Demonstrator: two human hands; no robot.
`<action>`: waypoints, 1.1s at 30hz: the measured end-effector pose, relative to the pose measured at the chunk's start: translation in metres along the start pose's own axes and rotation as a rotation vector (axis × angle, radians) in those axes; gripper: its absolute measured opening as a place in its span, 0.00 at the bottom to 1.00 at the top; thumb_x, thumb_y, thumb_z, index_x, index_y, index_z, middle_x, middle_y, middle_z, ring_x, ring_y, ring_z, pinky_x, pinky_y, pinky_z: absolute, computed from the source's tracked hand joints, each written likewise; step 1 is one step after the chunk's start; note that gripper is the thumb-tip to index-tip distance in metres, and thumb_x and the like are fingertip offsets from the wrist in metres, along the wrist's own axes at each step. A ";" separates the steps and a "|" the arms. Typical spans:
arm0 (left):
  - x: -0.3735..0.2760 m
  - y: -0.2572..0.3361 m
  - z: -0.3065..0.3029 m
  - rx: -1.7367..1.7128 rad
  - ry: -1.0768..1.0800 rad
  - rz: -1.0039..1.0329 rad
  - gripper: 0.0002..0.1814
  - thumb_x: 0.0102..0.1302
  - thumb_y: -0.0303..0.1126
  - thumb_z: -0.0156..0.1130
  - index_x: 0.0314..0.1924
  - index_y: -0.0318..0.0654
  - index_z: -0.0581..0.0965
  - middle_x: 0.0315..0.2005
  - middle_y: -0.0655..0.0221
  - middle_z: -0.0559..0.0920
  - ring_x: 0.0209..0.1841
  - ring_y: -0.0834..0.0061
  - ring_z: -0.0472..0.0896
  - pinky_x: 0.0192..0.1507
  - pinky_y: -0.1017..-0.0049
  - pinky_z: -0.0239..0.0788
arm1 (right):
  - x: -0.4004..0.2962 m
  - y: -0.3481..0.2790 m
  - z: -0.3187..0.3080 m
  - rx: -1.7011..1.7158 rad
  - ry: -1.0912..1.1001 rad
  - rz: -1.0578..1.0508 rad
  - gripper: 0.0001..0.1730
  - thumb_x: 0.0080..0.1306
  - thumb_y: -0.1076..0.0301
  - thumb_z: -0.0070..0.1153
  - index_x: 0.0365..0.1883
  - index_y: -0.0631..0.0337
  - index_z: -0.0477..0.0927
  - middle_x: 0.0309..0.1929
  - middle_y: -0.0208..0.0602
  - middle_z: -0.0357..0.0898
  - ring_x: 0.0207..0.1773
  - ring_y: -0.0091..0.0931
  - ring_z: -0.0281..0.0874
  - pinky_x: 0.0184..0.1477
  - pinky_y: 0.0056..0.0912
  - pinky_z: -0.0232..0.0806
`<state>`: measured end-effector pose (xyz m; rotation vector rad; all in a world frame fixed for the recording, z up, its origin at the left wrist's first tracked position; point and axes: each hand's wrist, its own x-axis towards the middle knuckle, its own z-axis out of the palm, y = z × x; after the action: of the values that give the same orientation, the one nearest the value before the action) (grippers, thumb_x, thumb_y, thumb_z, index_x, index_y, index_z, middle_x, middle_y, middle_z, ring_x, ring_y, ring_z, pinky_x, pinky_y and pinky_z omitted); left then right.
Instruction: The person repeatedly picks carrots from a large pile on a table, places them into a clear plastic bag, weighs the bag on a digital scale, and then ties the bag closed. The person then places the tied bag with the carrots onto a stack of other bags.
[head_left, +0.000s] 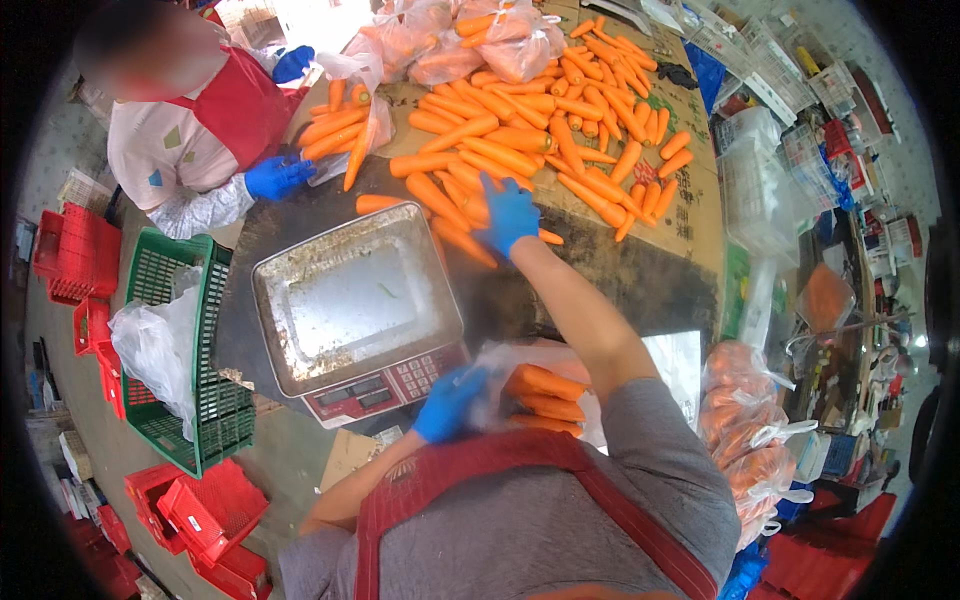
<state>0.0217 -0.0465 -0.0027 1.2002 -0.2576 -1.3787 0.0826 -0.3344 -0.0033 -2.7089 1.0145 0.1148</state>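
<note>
My right hand (512, 214), in a blue glove, reaches into the near edge of a heap of loose carrots (480, 142). Its thumb and fingers lie about a carrot (475, 207); blur hides whether they grip it. Close to my apron, my left hand (450, 405), also blue-gloved, holds the edge of a clear plastic bag (495, 375). Several carrots (551, 397) lie in that bag. Between my hands and to the left stands a digital weighing scale (409, 379) with a worn metal pan (352, 300), which bears only a small green scrap.
Across the table a person in a red apron has a blue-gloved hand (279, 178) beside a bag of carrots (334, 131). Filled bags (450, 45) stand behind the heap, others (750, 442) at right. A green crate (199, 360) and red baskets (214, 510) stand left.
</note>
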 end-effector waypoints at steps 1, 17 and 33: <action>0.002 -0.001 0.001 0.017 -0.010 0.018 0.18 0.70 0.40 0.52 0.50 0.34 0.77 0.33 0.73 0.78 0.36 0.85 0.73 0.39 0.82 0.66 | -0.006 0.004 -0.002 0.078 -0.036 0.039 0.52 0.51 0.52 0.66 0.71 0.45 0.51 0.60 0.49 0.58 0.59 0.49 0.63 0.55 0.47 0.68; 0.007 0.001 0.023 -0.074 -0.104 -0.020 0.17 0.69 0.36 0.52 0.52 0.32 0.73 0.42 0.70 0.78 0.42 0.81 0.74 0.45 0.79 0.68 | -0.176 0.130 -0.070 2.042 -0.438 -0.052 0.44 0.52 0.61 0.62 0.66 0.62 0.58 0.63 0.48 0.64 0.57 0.39 0.71 0.51 0.36 0.70; -0.017 0.014 0.045 0.090 -0.030 0.156 0.15 0.72 0.37 0.47 0.49 0.37 0.75 0.33 0.76 0.75 0.36 0.84 0.70 0.41 0.81 0.64 | -0.298 0.101 -0.041 1.477 -0.319 -0.222 0.36 0.48 0.70 0.67 0.58 0.62 0.68 0.56 0.40 0.71 0.58 0.35 0.70 0.64 0.37 0.58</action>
<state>-0.0088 -0.0579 0.0361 1.2083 -0.4294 -1.2608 -0.2094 -0.2292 0.0630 -1.3432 0.3617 -0.1792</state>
